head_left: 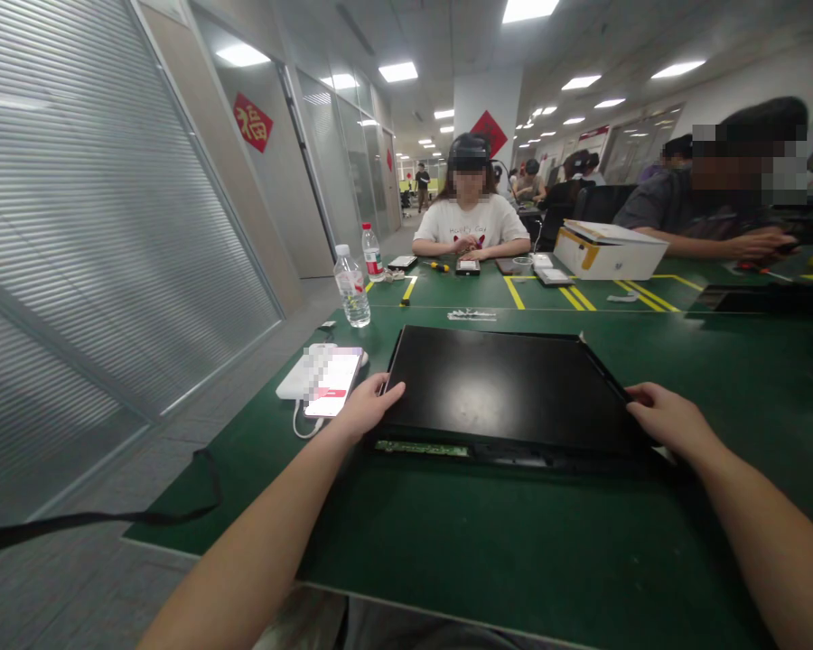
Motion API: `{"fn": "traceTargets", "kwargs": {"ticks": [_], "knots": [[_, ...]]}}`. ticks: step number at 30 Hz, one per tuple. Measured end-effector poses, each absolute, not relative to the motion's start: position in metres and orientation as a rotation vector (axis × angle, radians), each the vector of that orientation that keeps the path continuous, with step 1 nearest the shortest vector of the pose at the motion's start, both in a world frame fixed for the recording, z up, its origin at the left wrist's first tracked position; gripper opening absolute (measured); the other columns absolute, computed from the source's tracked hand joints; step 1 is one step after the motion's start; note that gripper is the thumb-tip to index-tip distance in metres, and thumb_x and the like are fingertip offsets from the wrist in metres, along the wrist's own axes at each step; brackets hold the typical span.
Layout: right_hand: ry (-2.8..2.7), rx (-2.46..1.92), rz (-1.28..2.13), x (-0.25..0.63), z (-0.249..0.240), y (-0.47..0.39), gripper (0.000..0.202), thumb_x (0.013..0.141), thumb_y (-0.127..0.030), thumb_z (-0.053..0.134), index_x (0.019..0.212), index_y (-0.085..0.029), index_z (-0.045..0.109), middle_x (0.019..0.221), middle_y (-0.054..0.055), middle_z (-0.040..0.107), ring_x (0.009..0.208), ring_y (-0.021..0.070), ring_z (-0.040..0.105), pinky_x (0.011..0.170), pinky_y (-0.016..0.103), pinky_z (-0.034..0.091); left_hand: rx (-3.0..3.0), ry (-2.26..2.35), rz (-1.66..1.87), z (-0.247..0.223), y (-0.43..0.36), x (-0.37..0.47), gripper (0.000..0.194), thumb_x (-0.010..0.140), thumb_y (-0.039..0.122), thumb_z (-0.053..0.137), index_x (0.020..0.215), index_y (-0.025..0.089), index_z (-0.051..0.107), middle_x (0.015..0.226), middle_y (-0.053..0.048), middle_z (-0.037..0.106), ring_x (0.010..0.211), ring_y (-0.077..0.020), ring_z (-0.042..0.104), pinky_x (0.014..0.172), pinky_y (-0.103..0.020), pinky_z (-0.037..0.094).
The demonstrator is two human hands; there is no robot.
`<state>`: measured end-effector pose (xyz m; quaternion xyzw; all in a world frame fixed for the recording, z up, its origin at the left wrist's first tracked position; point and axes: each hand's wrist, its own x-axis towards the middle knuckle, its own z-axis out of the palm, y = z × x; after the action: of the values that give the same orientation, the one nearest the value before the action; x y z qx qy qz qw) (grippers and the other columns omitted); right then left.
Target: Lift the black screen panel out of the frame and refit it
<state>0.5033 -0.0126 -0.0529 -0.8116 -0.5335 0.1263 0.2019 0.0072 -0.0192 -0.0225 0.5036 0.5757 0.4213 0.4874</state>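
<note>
A large black flat panel [494, 384], like a display screen, lies face up over the green table, with a dark frame around it. Along its near edge a strip of green circuit board [421, 449] shows at the left. My left hand [368, 404] grips the panel's left edge, thumb on top and the other fingers mostly hidden. At the right edge my right hand [668, 417] holds the panel in the same way, its fingertips partly under the rim.
Left of the panel lie a lit phone [335, 384] and a white device [294, 384] with a cable. Two bottles [352, 293] stand beyond. A white box [610, 250] and small parts sit across the table [515, 542], where a person works; another person is at the right.
</note>
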Motion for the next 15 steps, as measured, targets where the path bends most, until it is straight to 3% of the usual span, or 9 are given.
{"fn": "traceTargets", "kwargs": {"ticks": [6, 12, 15], "knots": [[-1.470, -2.249, 0.354, 0.5040, -0.0531, -0.0116, 0.038, 0.084, -0.028, 0.056, 0.116, -0.017, 0.075, 0.099, 0.012, 0.078, 0.092, 0.0272, 0.071, 0.079, 0.034, 0.050, 1.296, 1.377, 1.018, -0.0207, -0.0193, 0.0079, 0.061, 0.068, 0.053, 0.092, 0.114, 0.017, 0.075, 0.132, -0.016, 0.076, 0.123, -0.0402, 0.070, 0.103, -0.050, 0.056], [-1.367, -2.117, 0.421, 0.5077, -0.0595, -0.0100, 0.067, 0.085, -0.034, 0.060, 0.150, -0.017, 0.057, 0.101, 0.010, 0.077, 0.084, 0.0256, 0.069, 0.077, 0.036, 0.050, 1.354, 1.226, 1.097, -0.0190, -0.0185, 0.0080, 0.059, 0.070, 0.051, 0.092, 0.117, 0.019, 0.077, 0.158, -0.015, 0.059, 0.137, -0.0422, 0.061, 0.113, -0.055, 0.050], [-1.331, -2.057, 0.454, 0.5085, -0.0598, -0.0091, 0.066, 0.087, -0.041, 0.060, 0.149, -0.018, 0.059, 0.105, 0.012, 0.077, 0.086, 0.0262, 0.070, 0.080, 0.038, 0.050, 1.388, 1.219, 1.164, -0.0223, -0.0151, 0.0057, 0.049, 0.070, 0.049, 0.093, 0.107, 0.020, 0.080, 0.167, -0.015, 0.049, 0.147, -0.0436, 0.051, 0.120, -0.055, 0.044]]}}
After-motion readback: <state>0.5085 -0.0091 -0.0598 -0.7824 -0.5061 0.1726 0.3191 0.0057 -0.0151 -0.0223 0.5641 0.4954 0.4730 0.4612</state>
